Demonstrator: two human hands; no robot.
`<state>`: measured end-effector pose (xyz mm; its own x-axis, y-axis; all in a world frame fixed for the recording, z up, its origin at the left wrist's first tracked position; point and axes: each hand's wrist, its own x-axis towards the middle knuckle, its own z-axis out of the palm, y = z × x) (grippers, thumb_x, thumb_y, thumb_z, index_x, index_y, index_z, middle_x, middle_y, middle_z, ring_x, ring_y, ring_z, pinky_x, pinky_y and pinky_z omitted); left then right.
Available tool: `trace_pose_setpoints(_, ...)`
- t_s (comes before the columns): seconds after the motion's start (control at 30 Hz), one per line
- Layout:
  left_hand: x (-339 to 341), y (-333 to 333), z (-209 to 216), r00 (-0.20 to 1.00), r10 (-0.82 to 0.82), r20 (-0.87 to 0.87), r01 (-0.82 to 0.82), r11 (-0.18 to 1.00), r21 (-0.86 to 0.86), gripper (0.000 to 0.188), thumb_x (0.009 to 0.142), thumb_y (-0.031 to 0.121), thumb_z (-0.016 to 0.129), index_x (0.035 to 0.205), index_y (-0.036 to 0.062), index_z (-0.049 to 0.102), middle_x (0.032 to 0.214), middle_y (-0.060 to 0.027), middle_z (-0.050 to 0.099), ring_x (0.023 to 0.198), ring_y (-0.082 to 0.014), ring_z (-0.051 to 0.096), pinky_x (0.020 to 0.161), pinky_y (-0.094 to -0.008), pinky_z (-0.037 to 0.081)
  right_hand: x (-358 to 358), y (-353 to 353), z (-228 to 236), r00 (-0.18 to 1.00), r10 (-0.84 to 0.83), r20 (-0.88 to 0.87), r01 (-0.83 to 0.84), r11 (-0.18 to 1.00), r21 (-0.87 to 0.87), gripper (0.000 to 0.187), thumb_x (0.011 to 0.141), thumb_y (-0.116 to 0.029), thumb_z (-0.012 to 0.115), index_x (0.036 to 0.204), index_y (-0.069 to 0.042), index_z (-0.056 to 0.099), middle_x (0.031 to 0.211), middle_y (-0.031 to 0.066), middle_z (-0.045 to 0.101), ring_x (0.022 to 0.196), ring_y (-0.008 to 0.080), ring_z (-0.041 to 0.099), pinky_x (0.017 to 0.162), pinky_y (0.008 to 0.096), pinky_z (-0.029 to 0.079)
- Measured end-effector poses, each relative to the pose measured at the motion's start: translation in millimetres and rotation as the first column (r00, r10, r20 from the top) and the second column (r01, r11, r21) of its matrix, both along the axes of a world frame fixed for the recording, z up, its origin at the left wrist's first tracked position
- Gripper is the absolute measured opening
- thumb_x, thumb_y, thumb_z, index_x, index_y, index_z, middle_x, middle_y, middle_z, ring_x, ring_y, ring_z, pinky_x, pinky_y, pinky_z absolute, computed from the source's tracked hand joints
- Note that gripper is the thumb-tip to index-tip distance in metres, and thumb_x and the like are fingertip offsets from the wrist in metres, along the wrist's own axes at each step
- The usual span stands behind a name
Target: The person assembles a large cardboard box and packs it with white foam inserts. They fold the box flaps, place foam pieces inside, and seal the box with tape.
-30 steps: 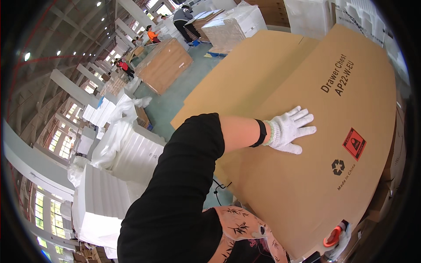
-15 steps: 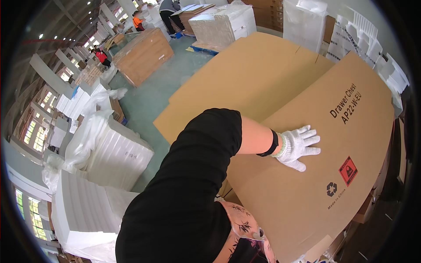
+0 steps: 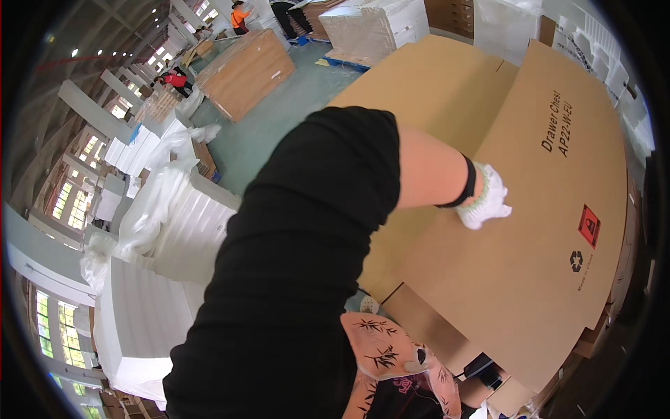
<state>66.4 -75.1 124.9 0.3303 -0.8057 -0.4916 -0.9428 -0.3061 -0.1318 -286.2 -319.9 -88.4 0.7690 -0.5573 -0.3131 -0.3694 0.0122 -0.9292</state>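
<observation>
Far left, windows point(image 3: 66, 202): bright panes along the hall's wall, bent by the lens.
Left, foam stacks point(image 3: 157, 279): white slabs standing on edge in rows, with loose clear plastic sheeting point(image 3: 167, 167) draped over their tops.
Upper left, pallet load point(image 3: 244, 73): a long brown block wrapped in film, resting on the green floor point(image 3: 293, 105); beside it, further away, people in orange tops point(image 3: 241, 14) stand among other stacks.
Centre, sleeve point(image 3: 300, 265): the person's black sleeve fills the middle of the view; the bare forearm runs from it toward the right and ends at a dark wristband point(image 3: 466, 185).
Upper centre, wrapped white stack point(image 3: 380, 28): a pallet of pale boxes behind the cardboard.
Centre right, left hand point(image 3: 486, 204): in a white knit glove, fingers curled together and pressed down onto the cardboard surface; it grips nothing visible, only touches the sheet.
Right, flat cardboard carton point(image 3: 530, 265): a large brown sheet lying tilted across the right half, printed with black lettering, a red square label point(image 3: 589, 225) and a recycling mark; a second brown sheet point(image 3: 433, 84) lies under and behind it.
Lower centre, patterned cloth point(image 3: 391, 356): pink fabric with dark leaf prints, below the sleeve.
Right hand: not in view.
</observation>
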Motion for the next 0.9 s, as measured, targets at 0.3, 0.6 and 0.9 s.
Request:
trace_pose_setpoints(0.3, -19.1, 66.8, -9.4, 0.968, 0.251, 0.030, -0.249, 0.967, -0.047, 0.107, 0.075, 0.010, 0.066, 0.159, 0.0382, 0.007, 0.165, -0.0222, 0.004, 0.069, -0.0291, 0.069, 0.057, -0.0385, 0.056, 48.7, -70.1, -25.4, 0.976, -0.193, 0.097, 0.200, 0.978, -0.066, 0.051, 0.100, -0.040, 0.048, 0.133, -0.002, 0.054, 0.121, 0.0148, 0.065, 0.107, 0.0250, 0.065, 0.090, 0.0393, 0.055)
trace_pose_setpoints(0.6, -20.8, 8.8, -61.7, 0.962, 0.270, -0.032, -0.269, 0.930, -0.251, 0.091, 0.081, 0.003, 0.056, 0.160, 0.0293, 0.017, 0.162, -0.0278, 0.011, 0.071, -0.0290, 0.070, 0.051, -0.0390, 0.054, 91.9, -146.7, -65.8, 0.864, -0.448, 0.229, 0.472, 0.880, -0.059, 0.051, 0.101, -0.040, 0.048, 0.134, -0.003, 0.052, 0.122, 0.0130, 0.064, 0.108, 0.0240, 0.064, 0.089, 0.0387, 0.055)
trace_pose_setpoints(0.9, -13.3, -2.0, -71.1, 0.974, 0.213, 0.079, -0.202, 0.970, -0.133, 0.096, 0.078, -0.003, 0.055, 0.161, 0.0202, 0.010, 0.161, -0.0285, 0.014, 0.065, -0.0255, 0.068, 0.043, -0.0355, 0.046, 79.2, 65.5, -67.1, 0.713, -0.575, 0.402, 0.198, 0.714, 0.671, 0.050, 0.104, -0.043, 0.045, 0.136, -0.006, 0.051, 0.130, 0.0096, 0.059, 0.115, 0.0254, 0.059, 0.094, 0.0387, 0.053)
